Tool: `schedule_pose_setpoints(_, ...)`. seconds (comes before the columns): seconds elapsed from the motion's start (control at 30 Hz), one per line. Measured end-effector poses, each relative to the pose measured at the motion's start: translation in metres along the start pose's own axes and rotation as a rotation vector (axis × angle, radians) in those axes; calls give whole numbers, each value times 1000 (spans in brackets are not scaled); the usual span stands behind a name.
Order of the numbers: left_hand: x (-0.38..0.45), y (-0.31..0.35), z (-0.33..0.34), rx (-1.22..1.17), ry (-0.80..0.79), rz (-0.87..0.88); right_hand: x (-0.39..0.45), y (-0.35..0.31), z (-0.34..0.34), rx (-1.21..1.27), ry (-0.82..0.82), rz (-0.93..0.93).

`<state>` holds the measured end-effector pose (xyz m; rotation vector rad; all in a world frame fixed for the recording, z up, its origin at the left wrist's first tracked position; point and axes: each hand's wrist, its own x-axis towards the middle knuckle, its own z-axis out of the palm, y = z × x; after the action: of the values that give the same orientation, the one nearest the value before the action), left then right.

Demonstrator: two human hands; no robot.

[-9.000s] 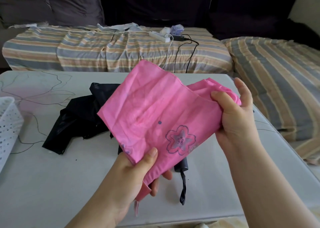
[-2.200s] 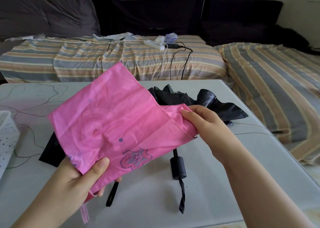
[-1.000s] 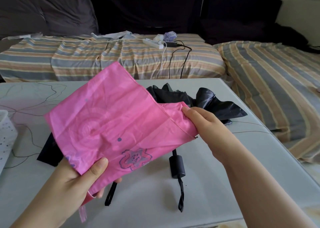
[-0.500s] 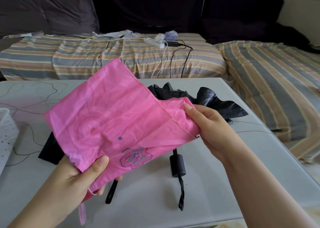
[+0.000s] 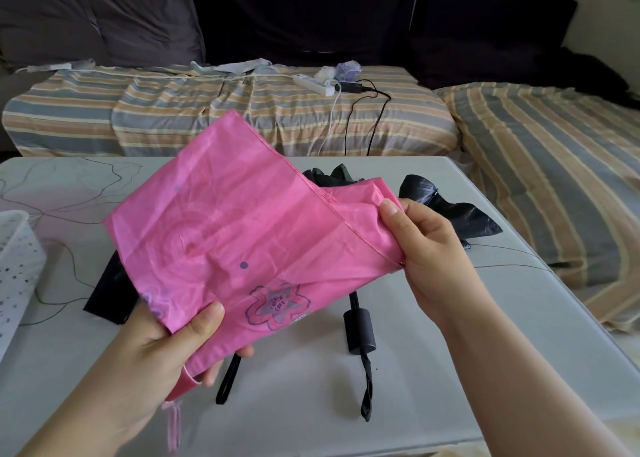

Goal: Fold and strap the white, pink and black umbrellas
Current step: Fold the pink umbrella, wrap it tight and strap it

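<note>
I hold the pink umbrella (image 5: pixel 242 241) above the table, its canopy spread as a flat panel with a purple flower print. My left hand (image 5: pixel 173 349) grips its lower end, thumb on top; a pink strap hangs below. My right hand (image 5: pixel 426 248) pinches the canopy's right edge. The black umbrella (image 5: pixel 450 214) lies unfolded on the table behind and under the pink one, its black handle (image 5: pixel 358 332) and wrist loop pointing toward me. No white umbrella is visible.
The grey table (image 5: pixel 485 335) has line drawings on its top. A white perforated basket (image 5: pixel 17 269) stands at the left edge. Behind is a sofa with a striped cover (image 5: pixel 242 113), a power strip (image 5: pixel 315 84) and cables on it.
Since nine seconds ago the pink canopy has been spread flatter. In the last second my right hand shifted slightly up along its edge; the left hand's grip stays.
</note>
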<state>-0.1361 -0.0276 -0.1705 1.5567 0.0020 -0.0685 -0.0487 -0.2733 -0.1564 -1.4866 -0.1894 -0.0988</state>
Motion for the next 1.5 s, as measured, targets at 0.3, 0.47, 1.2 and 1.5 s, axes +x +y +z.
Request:
schedule_pose_setpoints(0.3,1,-2,0,-32,12,17,2,-3,-1,-106,-18,104)
schedule_pose_setpoints(0.47,2,0,1,-60,-11,-14,3,-2,-8,-166,-2,142)
schedule_pose_setpoints(1.2,11,-10,9,-34,60,-125,-6,6,19,348,-13,396)
schedule_pose_setpoints(1.5,14,-18,33,-161,20,-261,2,16,36,545,425,316)
